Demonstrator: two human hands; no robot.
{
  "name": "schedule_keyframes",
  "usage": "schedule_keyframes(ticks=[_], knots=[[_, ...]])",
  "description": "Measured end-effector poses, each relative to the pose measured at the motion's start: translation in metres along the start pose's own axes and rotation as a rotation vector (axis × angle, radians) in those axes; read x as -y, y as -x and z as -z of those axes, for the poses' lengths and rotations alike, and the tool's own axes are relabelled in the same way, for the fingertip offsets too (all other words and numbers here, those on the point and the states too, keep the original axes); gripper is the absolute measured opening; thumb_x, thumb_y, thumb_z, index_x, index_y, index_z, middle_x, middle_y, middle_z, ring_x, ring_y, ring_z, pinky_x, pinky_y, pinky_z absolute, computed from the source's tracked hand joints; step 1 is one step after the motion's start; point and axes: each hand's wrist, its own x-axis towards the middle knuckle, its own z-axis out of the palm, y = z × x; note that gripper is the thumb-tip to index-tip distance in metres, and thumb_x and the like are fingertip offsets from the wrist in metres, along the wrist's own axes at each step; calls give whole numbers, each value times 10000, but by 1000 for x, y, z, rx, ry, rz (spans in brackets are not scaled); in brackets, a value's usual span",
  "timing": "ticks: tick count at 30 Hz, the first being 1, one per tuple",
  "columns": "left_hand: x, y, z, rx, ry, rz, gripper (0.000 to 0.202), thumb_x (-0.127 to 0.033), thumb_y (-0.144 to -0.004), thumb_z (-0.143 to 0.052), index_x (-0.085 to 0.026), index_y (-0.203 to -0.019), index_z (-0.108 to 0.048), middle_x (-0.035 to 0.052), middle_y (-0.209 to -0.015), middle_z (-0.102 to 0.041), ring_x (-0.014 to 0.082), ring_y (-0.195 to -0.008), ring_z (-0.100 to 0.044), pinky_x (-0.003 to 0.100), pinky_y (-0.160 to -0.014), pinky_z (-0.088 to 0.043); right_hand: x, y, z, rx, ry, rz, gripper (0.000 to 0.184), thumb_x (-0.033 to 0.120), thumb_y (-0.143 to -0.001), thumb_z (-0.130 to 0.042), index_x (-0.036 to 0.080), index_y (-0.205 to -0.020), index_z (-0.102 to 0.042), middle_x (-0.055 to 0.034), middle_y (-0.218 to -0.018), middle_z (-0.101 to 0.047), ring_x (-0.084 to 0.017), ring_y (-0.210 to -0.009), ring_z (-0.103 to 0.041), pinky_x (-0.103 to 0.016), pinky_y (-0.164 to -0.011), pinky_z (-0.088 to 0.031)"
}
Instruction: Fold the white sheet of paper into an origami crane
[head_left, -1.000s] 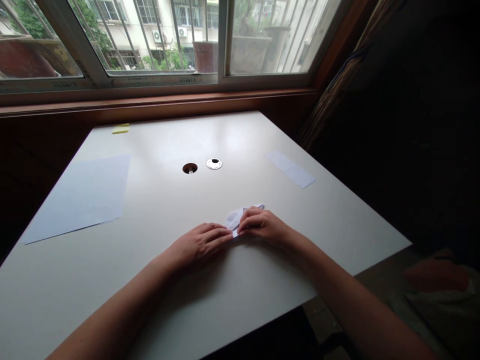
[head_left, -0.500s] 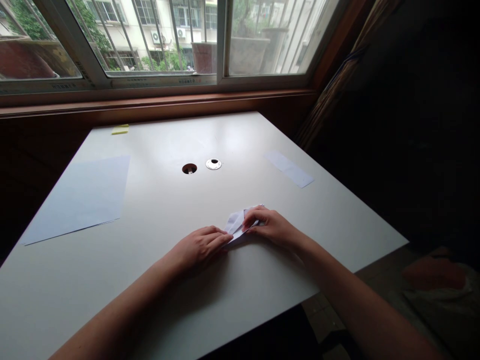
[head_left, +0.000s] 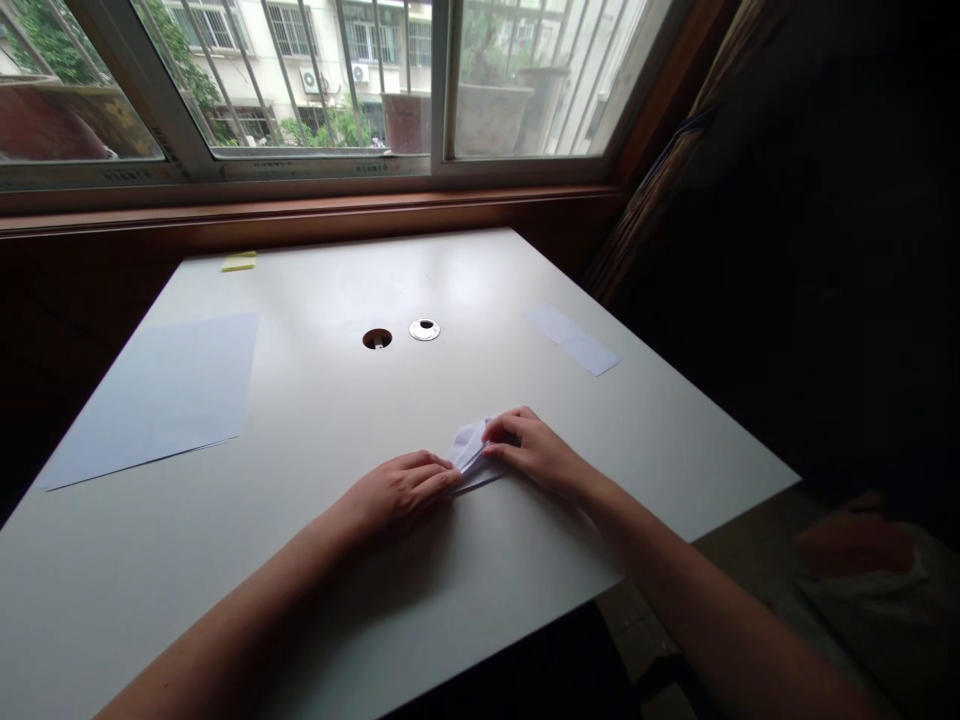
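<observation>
A small folded sheet of white paper (head_left: 469, 441) lies on the white table (head_left: 330, 400), between my two hands. My left hand (head_left: 405, 488) is closed on its left end, fingertips together against the paper and thumb hidden. From the other side, my right hand (head_left: 529, 447) pinches a raised flap of the paper between thumb and bent fingers. The paper's right part is covered by my right hand.
A stack of paper sheets (head_left: 157, 395) lies at the left, a narrow paper strip (head_left: 574, 340) at the right. Beyond my hands are a round hole (head_left: 377, 339) and its cover (head_left: 425, 330). A yellow pad (head_left: 239, 261) sits by the far edge, below the window (head_left: 322, 168).
My right fingers have shifted slightly left along the paper with the flap, and more of the lower layer shows beneath. My left hand has stayed nearly still. The view has shifted slightly.
</observation>
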Motion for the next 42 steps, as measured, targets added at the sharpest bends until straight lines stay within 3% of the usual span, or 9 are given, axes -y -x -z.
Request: schedule_keyframes(ticks=[10, 20, 30, 35, 39, 42], knots=[[1, -1, 0, 2, -7, -28, 438, -208, -1004, -480, -207, -1441, -474, 120, -1161, -682, 215, -1122, -617, 357, -952, -570, 4, 0, -4, -2, 25, 10, 106, 351, -852, -706, 245, -858, -716, -47, -956, -678, -252, -1125, -488, -396, -956, -448], [-2, -2, -1, 36, -73, -68, 568, -129, -996, -400, -194, -1552, -301, 136, -1143, -647, 240, -1129, -588, 397, -983, -563, 1, -3, -3, 49, 121, 71, 130, 346, -887, -671, 255, -815, -730, -58, -1022, -611, -268, -1138, -460, -475, -1065, -369], [-5, -3, 1, 66, -165, -37, 569, -116, -988, -382, -187, -1548, -310, 142, -1252, -604, 242, -1084, -575, 400, -940, -569, 4, -4, -12, -43, 205, 6, 131, 305, -837, -691, 214, -777, -619, -61, -1047, -565, -271, -1113, -454, -437, -995, -413], [0, 0, -5, 81, -157, -33, 541, -127, -991, -402, -161, -1527, -341, 137, -1475, -508, 266, -1249, -524, 440, -1038, -518, 5, -1, -12, -91, 172, 7, 113, 282, -831, -706, 217, -813, -615, -65, -1027, -575, -264, -1091, -479, -418, -968, -433], [4, 3, -9, 83, -109, 3, 513, -155, -1008, -403, -196, -1517, -358, 108, -1458, -545, 255, -1348, -489, 445, -1081, -489, 0, -1, -12, -134, 140, 58, 117, 267, -840, -716, 214, -801, -620, -68, -1036, -601, -256, -1093, -514, -421, -989, -433], [5, 3, -10, 79, -84, -2, 489, -155, -1013, -401, -189, -1500, -381, 116, -1445, -557, 247, -1373, -481, 435, -1095, -481, -4, -1, -11, -140, 96, 112, 114, 249, -848, -717, 214, -794, -623, -70, -1042, -635, -270, -1205, -515, -436, -1039, -415]])
